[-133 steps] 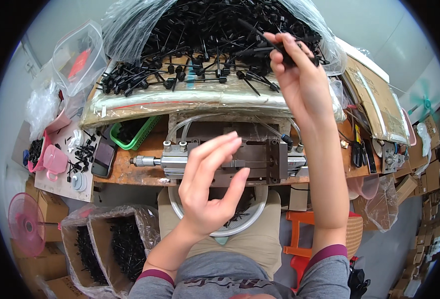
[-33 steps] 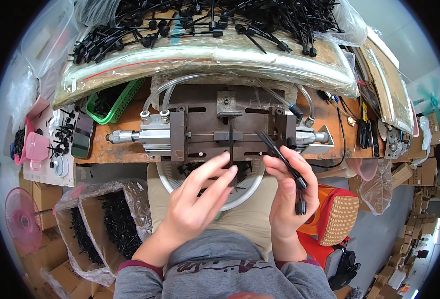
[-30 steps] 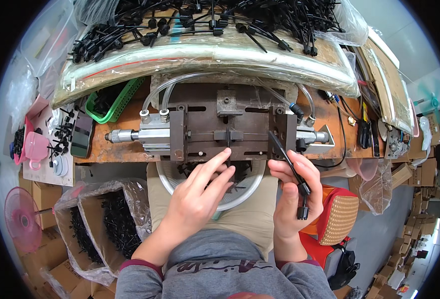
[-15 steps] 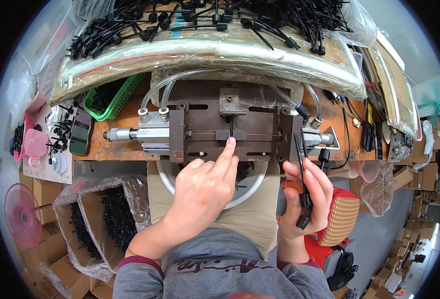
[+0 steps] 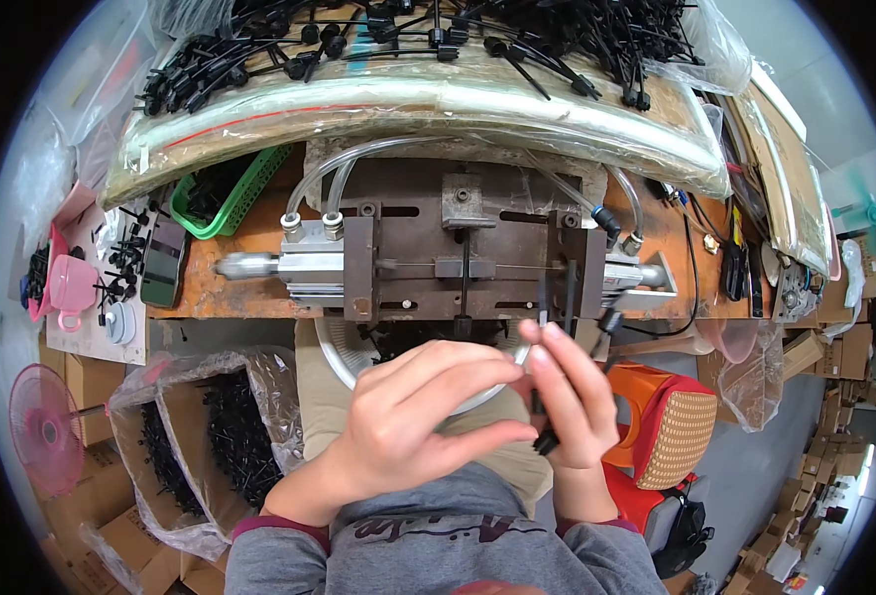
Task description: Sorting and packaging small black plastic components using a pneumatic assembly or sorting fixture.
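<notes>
My right hand (image 5: 574, 412) grips several thin black plastic stems with knobbed ends (image 5: 609, 319), blurred by motion. Close beside it, my left hand (image 5: 413, 416) reaches across with fingers stretched and thumb apart. Its fingertips come up to the right hand, and whether they touch a stem I cannot tell. In front of both hands stands a dark metal fixture (image 5: 413, 213). A single black stem (image 5: 465, 288) lies in its middle, between two small jaw blocks (image 5: 449, 268), with its knob over the front edge.
Air cylinders (image 5: 311, 266) with clear hoses flank the fixture. Black stems pile on the shelf (image 5: 418, 99) above. A white basket (image 5: 334, 352) sits over my lap. Nearby are a green basket (image 5: 244, 193), a lined carton (image 5: 195, 397) of black parts and a red chair (image 5: 671, 436).
My left hand has left the stem in the fixture and moved right, its fingers opening. My right hand has come left toward it with the stems.
</notes>
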Demonstrator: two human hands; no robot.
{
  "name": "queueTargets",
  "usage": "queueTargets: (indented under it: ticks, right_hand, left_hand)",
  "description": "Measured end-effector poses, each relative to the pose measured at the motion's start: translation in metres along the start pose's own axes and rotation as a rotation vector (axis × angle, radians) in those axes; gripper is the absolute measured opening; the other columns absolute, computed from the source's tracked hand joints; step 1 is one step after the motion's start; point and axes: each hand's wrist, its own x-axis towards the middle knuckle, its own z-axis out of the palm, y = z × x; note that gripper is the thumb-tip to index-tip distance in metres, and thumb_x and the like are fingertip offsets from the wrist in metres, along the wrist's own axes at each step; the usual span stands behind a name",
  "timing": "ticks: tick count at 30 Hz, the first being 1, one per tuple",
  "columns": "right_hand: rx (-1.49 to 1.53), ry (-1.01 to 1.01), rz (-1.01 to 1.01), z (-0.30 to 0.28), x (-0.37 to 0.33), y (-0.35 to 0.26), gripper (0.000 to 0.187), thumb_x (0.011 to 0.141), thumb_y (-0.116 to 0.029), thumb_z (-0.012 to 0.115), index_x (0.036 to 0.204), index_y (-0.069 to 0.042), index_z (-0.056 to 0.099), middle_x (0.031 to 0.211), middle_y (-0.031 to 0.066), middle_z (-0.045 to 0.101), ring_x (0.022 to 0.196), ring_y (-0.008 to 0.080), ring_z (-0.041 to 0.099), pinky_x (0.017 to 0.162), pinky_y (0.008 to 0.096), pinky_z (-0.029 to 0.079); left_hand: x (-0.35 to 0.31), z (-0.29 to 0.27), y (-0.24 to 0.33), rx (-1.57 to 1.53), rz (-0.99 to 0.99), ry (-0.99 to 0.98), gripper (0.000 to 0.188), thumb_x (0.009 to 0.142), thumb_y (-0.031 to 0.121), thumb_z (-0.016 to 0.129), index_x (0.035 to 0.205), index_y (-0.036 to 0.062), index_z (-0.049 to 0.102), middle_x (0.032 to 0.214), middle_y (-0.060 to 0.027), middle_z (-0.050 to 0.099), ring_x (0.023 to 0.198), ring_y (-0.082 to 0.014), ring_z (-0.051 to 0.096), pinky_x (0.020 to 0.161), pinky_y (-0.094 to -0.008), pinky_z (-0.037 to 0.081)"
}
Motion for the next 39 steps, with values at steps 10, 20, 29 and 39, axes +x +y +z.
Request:
queueTargets:
  ticks: [10, 20, 29, 39]
  right_hand:
    - [0.052, 0.021, -0.059, 0.012, 0.002, 0.002, 0.037, 0.077, -0.001, 0.065, 0.113, 0.005, 0.066, 0.121, 0.0268, 0.062, 0.096, 0.0293, 0.070, 0.072, 0.0288, 0.058]
    - [0.353, 0.204, 0.077, 0.005, -0.004, 0.009, 0.039, 0.083, 0.002, 0.071, 0.114, 0.000, 0.048, 0.115, 0.0323, 0.062, 0.094, 0.0364, 0.071, 0.074, 0.0397, 0.061]
    - [0.027, 0.232, 0.118, -0.016, -0.005, -0.001, 0.046, 0.061, -0.011, 0.091, 0.099, -0.009, 0.065, 0.090, 0.0063, 0.065, 0.063, 0.0155, 0.061, 0.051, 0.0243, 0.046]
    - [0.014, 0.114, 0.028, -0.009, -0.009, 0.000, 0.037, 0.061, -0.003, 0.084, 0.096, -0.005, 0.072, 0.087, 0.0063, 0.070, 0.056, 0.0121, 0.057, 0.047, 0.0231, 0.040]
  left_hand:
    - [-0.013, -0.003, -0.005, -0.052, 0.000, -0.007, 0.031, 0.068, 0.002, 0.079, 0.097, 0.0008, 0.070, 0.092, -0.0099, 0.068, 0.075, -0.0233, 0.066, 0.063, -0.0308, 0.054]
    - [-0.013, 0.006, -0.034, 0.639, 0.131, -0.129, 0.028, 0.072, 0.007, 0.074, 0.099, 0.0009, 0.069, 0.124, -0.0118, 0.065, 0.081, -0.0222, 0.065, 0.075, -0.0325, 0.052]
    - [-0.004, 0.006, -0.035, 0.713, 0.077, -0.170, 0.024, 0.073, 0.008, 0.074, 0.096, 0.0032, 0.071, 0.122, -0.0065, 0.067, 0.067, -0.0180, 0.061, 0.065, -0.0279, 0.049]
    - [-0.006, -0.001, -0.019, 0.063, -0.093, -0.062, 0.040, 0.065, 0.008, 0.083, 0.103, 0.0029, 0.070, 0.105, -0.0113, 0.071, 0.071, -0.0184, 0.067, 0.064, -0.0278, 0.053]
